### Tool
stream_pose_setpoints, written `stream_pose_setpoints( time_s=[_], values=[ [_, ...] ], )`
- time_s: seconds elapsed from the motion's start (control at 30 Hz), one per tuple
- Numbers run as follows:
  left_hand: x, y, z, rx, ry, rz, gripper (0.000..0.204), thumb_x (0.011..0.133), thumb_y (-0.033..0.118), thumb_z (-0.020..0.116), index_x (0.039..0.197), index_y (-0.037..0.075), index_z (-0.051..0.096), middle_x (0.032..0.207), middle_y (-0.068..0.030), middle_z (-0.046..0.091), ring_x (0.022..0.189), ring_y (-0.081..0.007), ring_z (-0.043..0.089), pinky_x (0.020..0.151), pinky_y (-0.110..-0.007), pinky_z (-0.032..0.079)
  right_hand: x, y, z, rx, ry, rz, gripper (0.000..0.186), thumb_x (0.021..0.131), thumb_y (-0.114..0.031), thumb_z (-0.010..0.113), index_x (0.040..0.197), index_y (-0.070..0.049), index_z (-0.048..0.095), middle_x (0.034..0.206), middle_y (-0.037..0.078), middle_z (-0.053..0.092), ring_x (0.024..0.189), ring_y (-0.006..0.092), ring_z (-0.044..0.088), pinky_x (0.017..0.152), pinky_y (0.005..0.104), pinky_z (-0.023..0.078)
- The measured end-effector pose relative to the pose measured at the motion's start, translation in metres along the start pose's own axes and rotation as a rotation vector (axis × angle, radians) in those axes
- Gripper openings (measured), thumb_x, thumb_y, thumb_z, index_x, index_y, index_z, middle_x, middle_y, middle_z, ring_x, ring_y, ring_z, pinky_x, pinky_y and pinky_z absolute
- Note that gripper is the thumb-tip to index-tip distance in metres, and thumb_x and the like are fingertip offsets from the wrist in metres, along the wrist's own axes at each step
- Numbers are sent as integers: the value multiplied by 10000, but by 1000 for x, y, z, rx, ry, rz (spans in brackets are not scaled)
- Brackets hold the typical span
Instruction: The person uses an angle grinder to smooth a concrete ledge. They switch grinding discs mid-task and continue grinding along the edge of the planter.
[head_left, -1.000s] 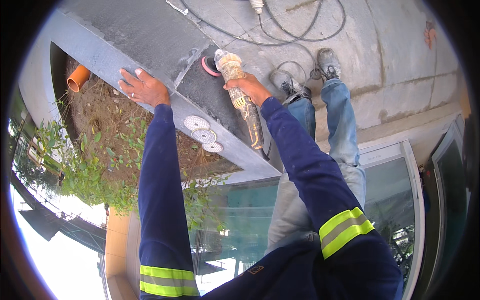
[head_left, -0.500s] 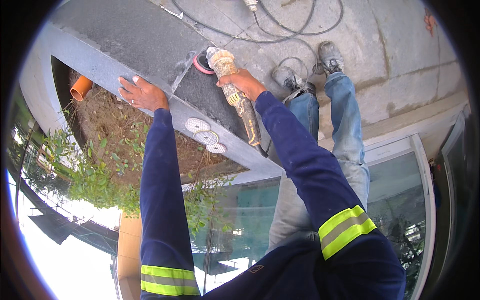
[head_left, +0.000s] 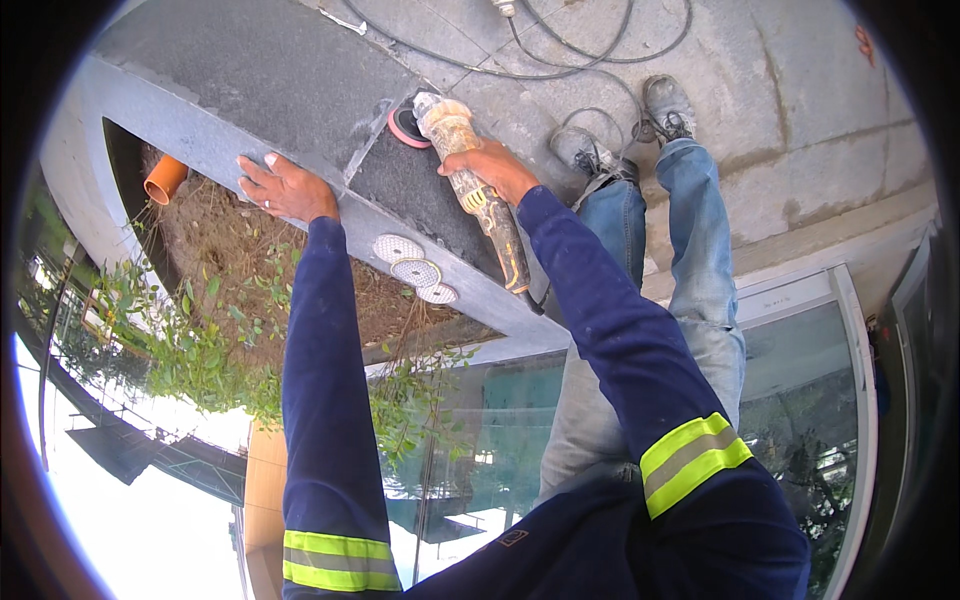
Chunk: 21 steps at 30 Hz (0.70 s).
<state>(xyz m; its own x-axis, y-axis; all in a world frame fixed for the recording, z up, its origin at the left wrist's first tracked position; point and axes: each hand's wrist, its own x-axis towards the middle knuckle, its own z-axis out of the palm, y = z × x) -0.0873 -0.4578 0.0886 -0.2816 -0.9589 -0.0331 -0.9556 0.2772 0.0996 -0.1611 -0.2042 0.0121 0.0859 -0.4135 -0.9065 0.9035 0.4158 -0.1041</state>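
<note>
My right hand (head_left: pixel 487 170) is wrapped round the body of a dusty, yellowish angle grinder (head_left: pixel 485 212). Its pink-edged round pad (head_left: pixel 404 128) rests against the dark stone slab (head_left: pixel 385 180), close to a joint between slabs. My left hand (head_left: pixel 287 188) lies flat on the lighter grey stone edge (head_left: pixel 225 125) of the planter, fingers spread, a ring on one of them. Beside my left forearm, 3 round white polishing pads (head_left: pixel 415 273) lie overlapping on the same edge. From the grinder's rear end a dark cord (head_left: pixel 543 299) passes behind my right sleeve.
Inside the planter are soil (head_left: pixel 215 240), leafy plants (head_left: pixel 190 350) and an orange pipe (head_left: pixel 166 179). A black cable (head_left: pixel 480 70) loops over the paved floor (head_left: pixel 720 60), near my shoes (head_left: pixel 668 107). Glass panels (head_left: pixel 800 370) stand at the lower right.
The view has shifted very slightly. Both hands and the grinder stay in nearly the same places, and the pads have not moved on the edge.
</note>
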Motion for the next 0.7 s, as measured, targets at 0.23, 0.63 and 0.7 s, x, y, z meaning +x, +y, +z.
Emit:
stream_pose_setpoints(
  time_s=[0.23,0.63,0.7],
  values=[
    [2,0,1,8,-10,-4,686,1089,531,288,1669,165,271,1688,-271,196,1546,-456,249,1257,-577,176,20,3,-1,29,19,-4,478,676,-194,858,1028,90,702,886,148,713,698,248,689,624,391,531],
    [1,1,-1,9,-13,-4,695,1088,533,289,1668,151,272,1688,-269,201,1553,-440,241,1253,-587,176,21,5,0,47,21,-19,451,670,-175,859,999,96,711,871,154,717,682,245,688,602,396,530],
    [-1,-2,-2,2,-12,-8,695,1087,533,289,1669,153,271,1689,-267,200,1553,-441,242,1254,-585,173,16,4,2,39,10,-26,452,669,-176,858,999,96,712,873,155,719,687,245,688,608,396,531]
  ],
)
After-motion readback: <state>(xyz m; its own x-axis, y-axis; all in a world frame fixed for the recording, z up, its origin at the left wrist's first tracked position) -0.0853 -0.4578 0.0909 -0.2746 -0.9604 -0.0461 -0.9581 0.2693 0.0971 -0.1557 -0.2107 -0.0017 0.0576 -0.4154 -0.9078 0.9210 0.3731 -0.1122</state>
